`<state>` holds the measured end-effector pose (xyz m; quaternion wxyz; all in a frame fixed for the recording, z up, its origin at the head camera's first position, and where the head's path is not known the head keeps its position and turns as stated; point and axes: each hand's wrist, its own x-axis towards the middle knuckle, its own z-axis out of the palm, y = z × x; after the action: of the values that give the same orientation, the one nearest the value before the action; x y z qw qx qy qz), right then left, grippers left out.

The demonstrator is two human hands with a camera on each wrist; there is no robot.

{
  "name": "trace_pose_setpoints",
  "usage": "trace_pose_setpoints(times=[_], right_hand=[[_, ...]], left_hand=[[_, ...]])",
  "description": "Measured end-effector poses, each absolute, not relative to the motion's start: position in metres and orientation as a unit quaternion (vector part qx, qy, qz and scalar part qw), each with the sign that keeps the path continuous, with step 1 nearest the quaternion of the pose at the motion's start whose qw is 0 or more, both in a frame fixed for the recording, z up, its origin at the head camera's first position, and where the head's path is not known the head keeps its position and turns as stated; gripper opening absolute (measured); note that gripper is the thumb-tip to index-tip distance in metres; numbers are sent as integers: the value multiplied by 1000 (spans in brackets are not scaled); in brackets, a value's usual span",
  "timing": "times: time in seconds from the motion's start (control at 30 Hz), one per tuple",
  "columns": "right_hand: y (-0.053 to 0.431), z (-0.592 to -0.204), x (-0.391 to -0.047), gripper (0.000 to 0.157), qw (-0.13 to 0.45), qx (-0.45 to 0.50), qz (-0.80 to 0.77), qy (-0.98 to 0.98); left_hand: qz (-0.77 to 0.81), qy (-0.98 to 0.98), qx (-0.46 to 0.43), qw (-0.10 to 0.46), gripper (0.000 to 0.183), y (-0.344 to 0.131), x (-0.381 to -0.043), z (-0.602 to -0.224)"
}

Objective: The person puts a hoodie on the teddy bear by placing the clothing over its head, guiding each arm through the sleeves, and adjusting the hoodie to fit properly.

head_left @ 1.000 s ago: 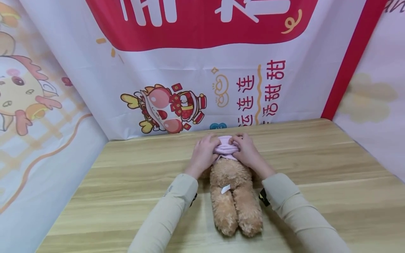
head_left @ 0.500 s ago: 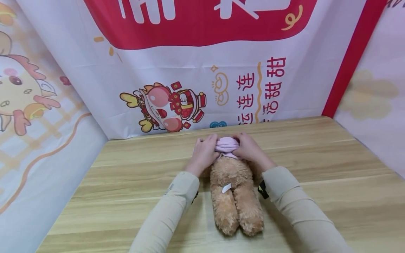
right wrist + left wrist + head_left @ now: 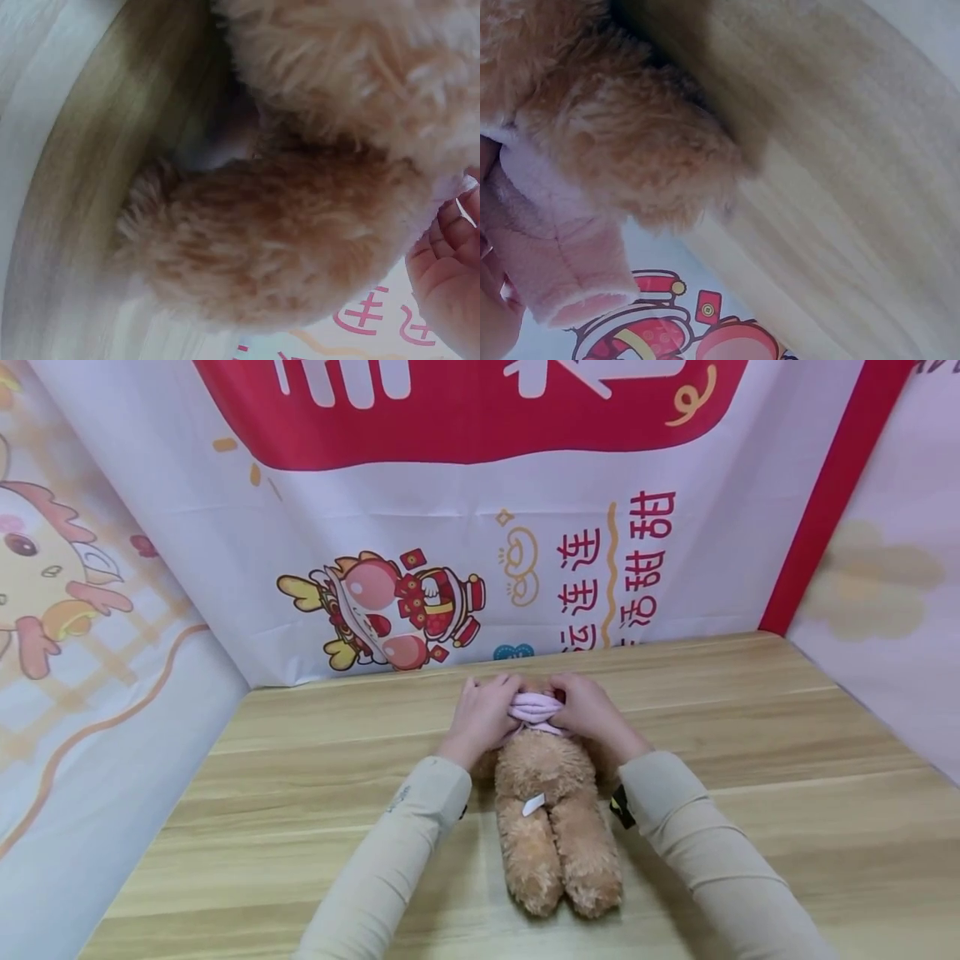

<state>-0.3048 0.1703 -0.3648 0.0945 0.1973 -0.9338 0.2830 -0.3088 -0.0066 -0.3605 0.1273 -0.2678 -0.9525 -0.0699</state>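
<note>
A brown plush toy (image 3: 545,772) lies on the wooden table with its legs toward me and a white tag (image 3: 533,805) at its crotch. Bunched folds of a pale pink garment (image 3: 536,707) circle its upper end, and some fur shows beyond them. My left hand (image 3: 486,714) grips the left side of these folds. On the right side, my right hand (image 3: 592,710) grips them too. In the left wrist view a pink sleeve (image 3: 570,277) hangs beside the toy's furry arm (image 3: 630,142). The right wrist view has the other furry arm (image 3: 285,240) beside my curled right fingers.
The wooden table (image 3: 300,827) meets a white and red printed cloth (image 3: 420,493) along its far edge. More printed cloth (image 3: 97,635) hangs at the left, and a pale panel (image 3: 885,610) stands at the right.
The pink folds have come down toward the toy's body, and brown fur now shows beyond them. Both hands keep their grip and have shifted only slightly.
</note>
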Motion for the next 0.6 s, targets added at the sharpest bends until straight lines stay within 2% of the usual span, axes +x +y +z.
trace_pose_setpoints(times=[0.2,0.33,0.6], right_hand=[[166,-366,-302,16,92,177,293,-935],[168,-368,-298,18,93,177,324,-925],[183,-363,-287,30,17,206,396,-895]], left_hand=[[-73,-949,-242,189,18,-6,-307,-363],[-91,-953,-216,192,10,-6,-306,-364],[-155,-947,-222,173,27,-11,-309,-368]])
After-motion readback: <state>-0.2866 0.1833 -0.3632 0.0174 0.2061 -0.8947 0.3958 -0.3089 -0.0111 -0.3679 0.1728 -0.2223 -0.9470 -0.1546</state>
